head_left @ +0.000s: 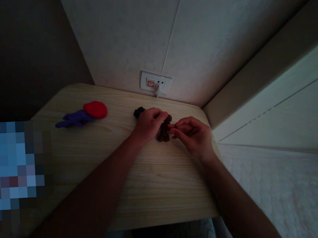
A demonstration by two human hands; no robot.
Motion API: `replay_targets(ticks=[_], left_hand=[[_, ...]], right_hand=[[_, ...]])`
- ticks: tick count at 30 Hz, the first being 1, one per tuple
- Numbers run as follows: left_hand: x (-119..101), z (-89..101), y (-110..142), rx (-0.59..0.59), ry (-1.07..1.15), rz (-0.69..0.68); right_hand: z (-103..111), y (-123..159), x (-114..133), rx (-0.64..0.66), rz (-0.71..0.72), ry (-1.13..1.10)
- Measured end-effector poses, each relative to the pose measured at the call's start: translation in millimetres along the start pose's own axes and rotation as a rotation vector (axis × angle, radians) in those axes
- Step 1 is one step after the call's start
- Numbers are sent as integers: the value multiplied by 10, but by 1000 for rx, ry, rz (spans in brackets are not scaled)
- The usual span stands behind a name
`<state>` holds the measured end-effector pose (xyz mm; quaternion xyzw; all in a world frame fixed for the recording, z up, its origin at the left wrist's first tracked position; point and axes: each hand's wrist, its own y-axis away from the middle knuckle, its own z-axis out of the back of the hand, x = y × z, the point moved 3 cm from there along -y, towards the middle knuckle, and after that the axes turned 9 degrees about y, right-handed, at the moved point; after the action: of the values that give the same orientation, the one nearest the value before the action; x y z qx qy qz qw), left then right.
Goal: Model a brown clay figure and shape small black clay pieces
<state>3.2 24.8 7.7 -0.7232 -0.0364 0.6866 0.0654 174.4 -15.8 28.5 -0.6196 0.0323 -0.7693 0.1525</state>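
A dark brown lump of soft material [163, 132], maybe modelling clay, lies on the light wooden table [141, 184] near its far right corner. My left hand [149, 123] rests curled on top of it, pressing it down; a dark end [139, 112] sticks out to the left of the fingers. My right hand [194, 135] is closed in a pinch on the lump's right edge. The light is dim and the lump's shape is hard to make out.
A red round lump [95, 109] and a purple piece with finger-like ends [73, 119] lie at the table's far left. A wall socket with a plug [155, 83] sits behind the table. A pale bed surface [280, 187] lies to the right.
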Motion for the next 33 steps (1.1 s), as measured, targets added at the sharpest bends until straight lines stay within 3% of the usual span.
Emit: replay_targets(ticks=[6, 13, 24, 33], left_hand=[[-23, -1, -1, 5, -9, -4], [-22, 5, -2, 0, -25, -15], [-44, 2, -1, 4, -34, -27], [-5, -4, 12, 4, -9, 1]], right_hand=[[-9, 14, 5, 25, 6, -9], [36, -4, 66, -30, 64, 206], [51, 14, 83, -3, 80, 235], [76, -10, 86, -117, 99, 197]])
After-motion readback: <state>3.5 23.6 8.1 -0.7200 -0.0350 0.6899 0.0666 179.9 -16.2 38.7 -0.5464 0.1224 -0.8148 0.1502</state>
